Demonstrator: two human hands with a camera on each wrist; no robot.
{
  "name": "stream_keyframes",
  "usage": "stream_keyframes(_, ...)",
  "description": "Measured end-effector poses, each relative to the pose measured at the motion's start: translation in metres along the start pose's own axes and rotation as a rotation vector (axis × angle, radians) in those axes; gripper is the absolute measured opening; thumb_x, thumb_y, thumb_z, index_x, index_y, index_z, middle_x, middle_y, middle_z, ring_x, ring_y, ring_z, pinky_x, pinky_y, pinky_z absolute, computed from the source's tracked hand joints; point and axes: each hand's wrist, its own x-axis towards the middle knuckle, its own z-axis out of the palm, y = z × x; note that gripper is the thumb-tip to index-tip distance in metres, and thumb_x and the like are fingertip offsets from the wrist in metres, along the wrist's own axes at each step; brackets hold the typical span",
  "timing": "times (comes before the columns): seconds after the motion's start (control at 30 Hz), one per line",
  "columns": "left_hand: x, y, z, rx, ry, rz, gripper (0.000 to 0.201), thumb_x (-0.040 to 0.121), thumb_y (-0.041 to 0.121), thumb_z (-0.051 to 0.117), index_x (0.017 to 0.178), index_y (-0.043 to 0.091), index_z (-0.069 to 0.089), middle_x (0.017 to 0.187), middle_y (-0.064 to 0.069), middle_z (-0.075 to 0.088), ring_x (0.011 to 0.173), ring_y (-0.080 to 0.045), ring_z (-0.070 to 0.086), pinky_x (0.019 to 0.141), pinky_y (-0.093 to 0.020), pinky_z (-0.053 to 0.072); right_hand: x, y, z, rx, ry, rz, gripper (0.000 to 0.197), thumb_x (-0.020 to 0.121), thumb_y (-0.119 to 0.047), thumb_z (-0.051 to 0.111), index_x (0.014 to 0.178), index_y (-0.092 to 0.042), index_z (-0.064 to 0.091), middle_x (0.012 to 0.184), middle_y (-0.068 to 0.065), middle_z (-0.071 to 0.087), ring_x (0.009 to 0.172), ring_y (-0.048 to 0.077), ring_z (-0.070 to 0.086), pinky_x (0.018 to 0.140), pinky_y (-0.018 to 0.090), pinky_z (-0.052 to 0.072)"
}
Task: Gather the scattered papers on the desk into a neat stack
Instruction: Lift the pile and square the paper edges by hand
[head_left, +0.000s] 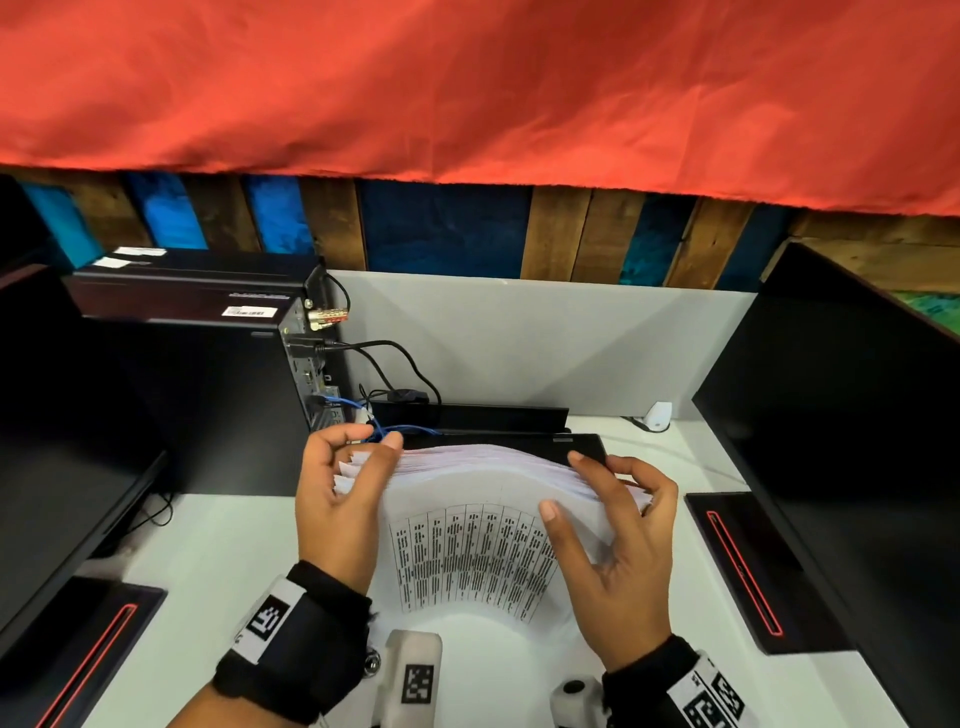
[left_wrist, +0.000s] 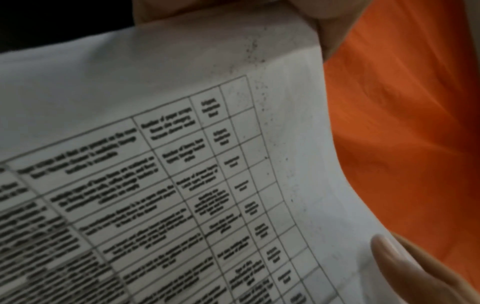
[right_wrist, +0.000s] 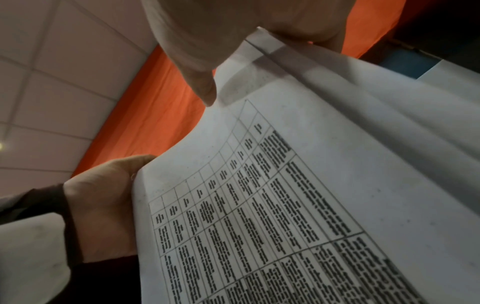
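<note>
A thick stack of white papers stands bowed above the white desk, held between both hands. Its front sheet carries a printed table. My left hand grips the stack's left edge, where several sheet corners stick out unevenly. My right hand pinches the right edge, thumb in front and fingers behind. The left wrist view shows the sheet with the table close up, a fingertip on its edge. In the right wrist view the paper runs from my right fingers to the left hand.
A black computer tower with cables stands at the back left. Dark monitors flank the desk, left and right. A flat black device lies right behind the papers. Red cloth hangs overhead.
</note>
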Motion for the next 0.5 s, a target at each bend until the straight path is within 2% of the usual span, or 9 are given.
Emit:
stream_keyframes(0.07,-0.002,0.000,0.000,-0.017,-0.012,-0.021,0.031,0.073,0.019,0.073,0.100,0.012,0.058,0.085,-0.003,0.065,0.072,-0.009,0.063,0.063,-0.018,0.052,0.001,0.001,0.001,0.031,0.016,0.039,0.034,0.079,-0.038,0.068,0.113,-0.037,0.062,0.119,-0.006,0.039,0.116,0.007,0.048,0.093,0.006,0.039)
stream_keyframes(0.13,-0.001,0.000,-0.001,-0.042,-0.015,-0.050,0.027,0.073,0.019,0.066,0.099,0.014,0.059,0.095,-0.018,0.067,0.083,-0.021,0.065,0.073,-0.030,0.051,0.001,0.001,0.000,0.055,0.030,0.064,0.033,0.079,-0.037,0.069,0.112,-0.035,0.062,0.119,-0.006,0.040,0.118,0.006,0.047,0.094,0.003,0.035)
stream_keyframes(0.2,-0.001,0.000,-0.001,-0.048,-0.038,-0.059,0.022,0.077,0.016,0.063,0.097,0.011,0.060,0.094,-0.016,0.069,0.085,-0.022,0.065,0.079,-0.032,0.049,0.000,0.000,-0.001,0.019,0.019,0.020,0.033,0.079,-0.040,0.066,0.111,-0.034,0.063,0.119,-0.005,0.040,0.118,0.001,0.045,0.092,0.001,0.034)
stream_keyframes(0.27,-0.001,0.001,-0.002,-0.007,-0.070,-0.049,0.021,0.075,0.025,0.063,0.090,0.011,0.063,0.088,-0.005,0.068,0.085,-0.017,0.063,0.081,-0.031,0.048,-0.001,0.000,-0.001,0.004,0.022,0.004,0.033,0.078,-0.041,0.065,0.110,-0.032,0.065,0.122,-0.005,0.039,0.119,-0.004,0.042,0.093,0.001,0.034)
stream_keyframes(0.3,0.001,0.000,-0.004,0.002,-0.064,-0.060,0.022,0.072,0.031,0.064,0.086,0.014,0.064,0.088,-0.003,0.068,0.087,-0.019,0.063,0.084,-0.034,0.050,0.000,-0.001,0.000,0.008,0.038,0.013,0.034,0.078,-0.040,0.066,0.109,-0.030,0.065,0.123,-0.005,0.038,0.120,-0.006,0.041,0.093,0.001,0.033)
stream_keyframes(0.37,0.006,-0.003,-0.006,-0.016,-0.049,-0.100,0.025,0.070,0.039,0.063,0.083,0.018,0.066,0.096,-0.014,0.068,0.097,-0.032,0.063,0.093,-0.046,0.048,0.000,-0.001,0.000,0.016,0.051,0.030,0.035,0.077,-0.039,0.068,0.109,-0.026,0.065,0.123,-0.005,0.038,0.120,-0.007,0.039,0.094,0.001,0.033)
stream_keyframes(0.4,0.007,-0.004,-0.007,-0.022,-0.048,-0.108,0.027,0.070,0.041,0.062,0.084,0.018,0.066,0.099,-0.017,0.067,0.100,-0.035,0.062,0.095,-0.047,0.047,-0.001,-0.001,0.001,0.016,0.038,0.023,0.035,0.077,-0.039,0.068,0.110,-0.027,0.065,0.124,-0.004,0.037,0.120,-0.005,0.040,0.095,0.003,0.035)
stream_keyframes(0.5,0.007,-0.005,-0.006,-0.020,-0.098,-0.081,0.035,0.070,0.043,0.060,0.086,0.012,0.064,0.093,-0.009,0.063,0.093,-0.025,0.059,0.088,-0.039,0.044,-0.002,-0.001,0.001,0.010,0.010,-0.007,0.033,0.077,-0.038,0.069,0.109,-0.031,0.066,0.129,-0.003,0.036,0.122,-0.002,0.043,0.098,0.008,0.038)
